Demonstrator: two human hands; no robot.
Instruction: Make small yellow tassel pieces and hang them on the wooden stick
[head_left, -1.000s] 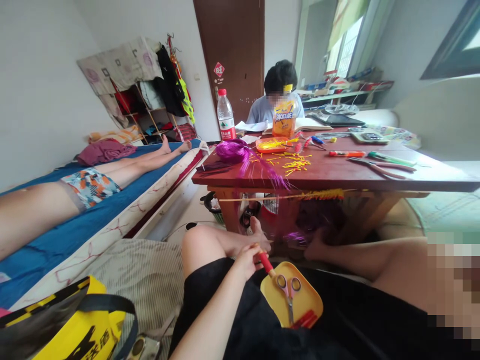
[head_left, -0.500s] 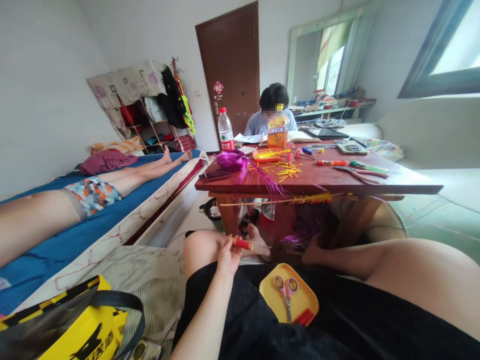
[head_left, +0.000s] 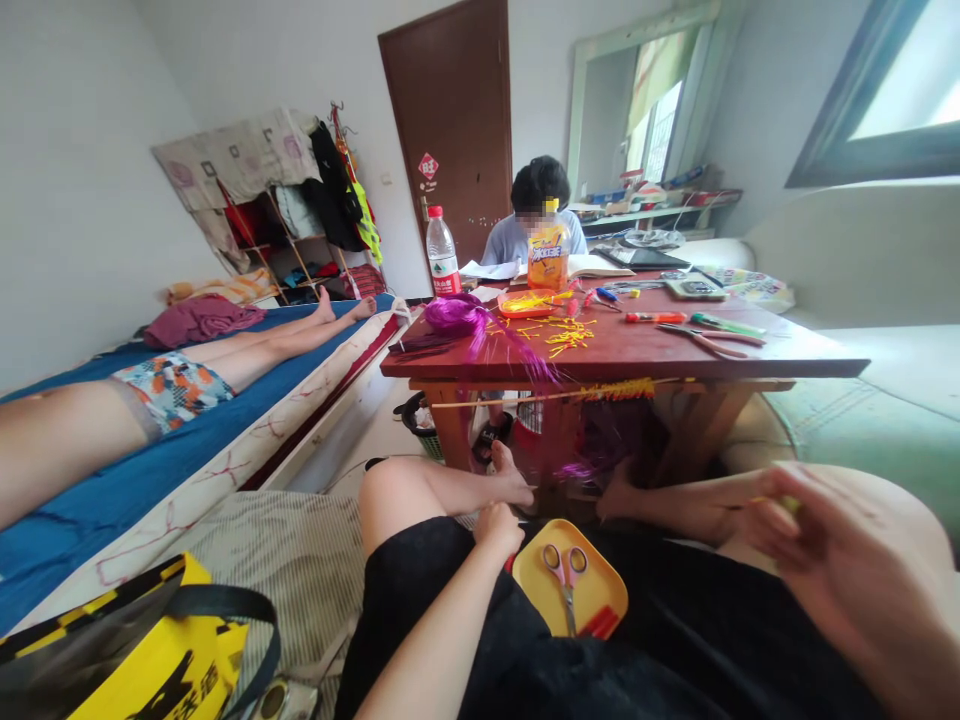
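Observation:
My left hand (head_left: 498, 532) is closed in a fist beside the yellow tray on my lap. A bit of red shows at its lower edge, part of the red thread spool it holds; the rest is hidden by the fingers. To the right, over my thigh, is my right hand (head_left: 825, 560), blurred, its fingertips pinched around a small yellowish bit too smeared to name. Scissors with pink handles (head_left: 568, 580) lie in the yellow tray (head_left: 534, 597). Next to them in the tray are short red pieces (head_left: 600, 623).
Ahead stands a red-brown table (head_left: 480, 362) bearing purple tinsel thread (head_left: 457, 315), yellow stems (head_left: 570, 335), pliers (head_left: 709, 342) and bottles. A thin stick (head_left: 510, 400) runs below its front edge. A person (head_left: 541, 215) sits behind it; another lies on the bed at left.
My left hand has moved right and down towards the tray, turning so that the spool is mostly covered. My right hand has come into view from the right. The whole view has shifted slightly.

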